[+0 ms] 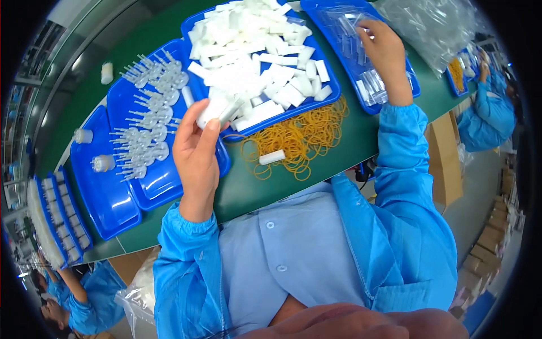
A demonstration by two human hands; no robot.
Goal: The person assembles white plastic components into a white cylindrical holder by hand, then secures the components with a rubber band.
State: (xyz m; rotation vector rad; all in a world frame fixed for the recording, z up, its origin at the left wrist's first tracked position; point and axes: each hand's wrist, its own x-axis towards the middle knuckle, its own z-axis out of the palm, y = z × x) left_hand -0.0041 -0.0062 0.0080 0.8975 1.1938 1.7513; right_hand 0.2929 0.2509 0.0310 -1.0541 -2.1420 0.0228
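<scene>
My left hand [196, 155] is raised at the near left corner of a blue tray [333, 90] heaped with white foam-like blocks [243, 51]. Thumb and fingers close round a white block [214, 113], with a greyish, see-through piece against it. My right hand [387, 53] reaches over a second blue tray [415, 85] at the right, which holds clear plastic pieces [347, 37]. Its thumb and forefinger are pinched among these pieces, and what lies between the tips is too small to make out.
Yellow rubber bands [305, 138] lie piled on the green table [248, 195], with one loose white block [272, 157] on them. Clear thin-stemmed plastic parts [149, 124] fill a left tray. A plastic bag [432, 28] rests at far right. Co-workers [488, 110] sit at both sides.
</scene>
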